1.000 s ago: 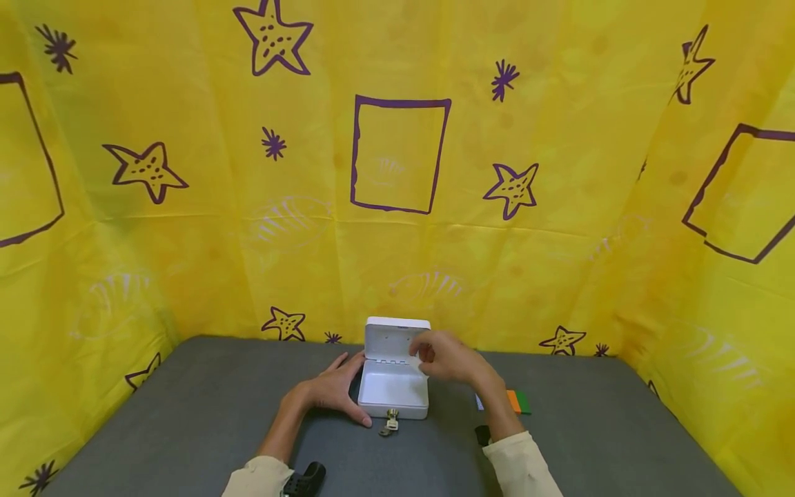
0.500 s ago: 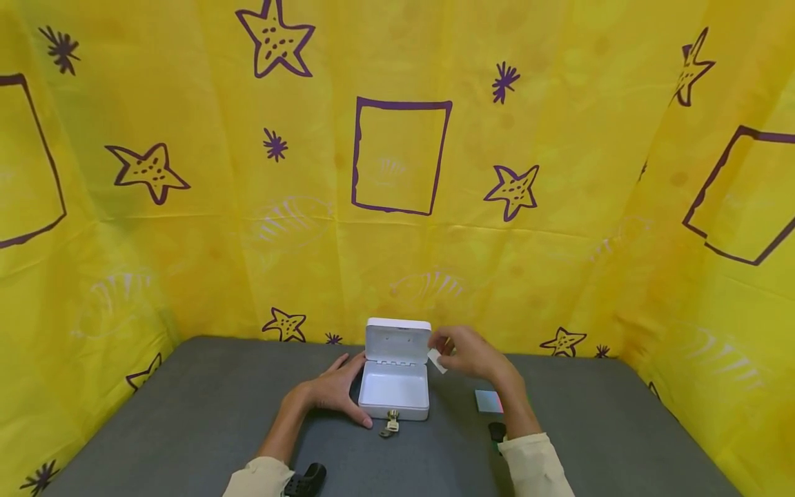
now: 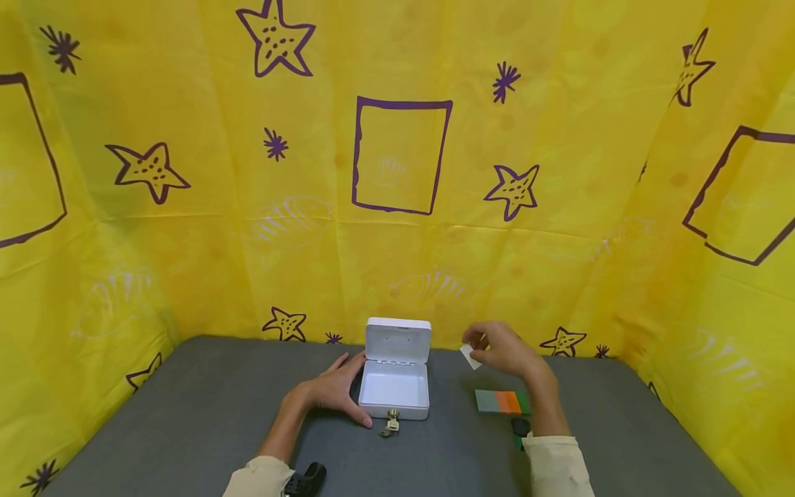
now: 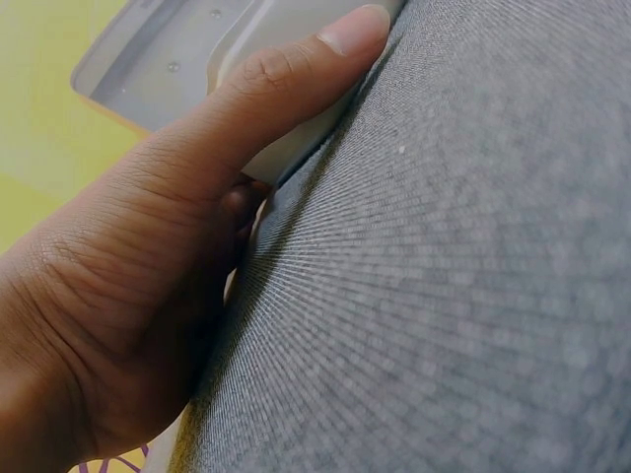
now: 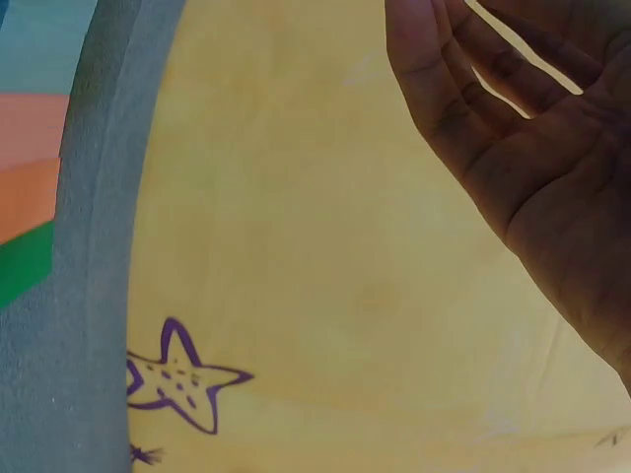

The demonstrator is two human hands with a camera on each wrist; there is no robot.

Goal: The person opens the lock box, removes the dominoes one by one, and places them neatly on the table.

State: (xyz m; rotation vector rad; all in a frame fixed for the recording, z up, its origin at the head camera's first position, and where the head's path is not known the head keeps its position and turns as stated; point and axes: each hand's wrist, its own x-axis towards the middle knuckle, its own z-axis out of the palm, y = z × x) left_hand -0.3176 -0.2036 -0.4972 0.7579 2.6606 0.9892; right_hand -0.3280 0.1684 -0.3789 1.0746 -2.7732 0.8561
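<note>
A small white metal cash box [image 3: 393, 386] stands on the grey table with its lid raised and its inside bare. Keys [image 3: 391, 424] hang from the lock at its front. My left hand [image 3: 335, 390] holds the box by its left side, thumb at the front corner and fingers toward the back; the left wrist view shows the thumb [image 4: 286, 84] along the box wall. Right of the box, my right hand [image 3: 499, 346] pinches a small white rectangular piece [image 3: 470, 356] above the table. In the right wrist view the right hand [image 5: 532, 128] shows its curled fingers, the piece out of sight.
Flat coloured pieces [image 3: 497, 402] in grey-blue, pink, orange and green lie overlapping on the table [image 3: 248, 386], below the right hand. A yellow cloth [image 3: 397, 276] with purple drawings hangs behind the table and along both sides.
My right hand has moved right, away from the raised lid, carrying the white piece. The coloured pieces, earlier partly covered by the right arm, show more. The left hand stays on the box.
</note>
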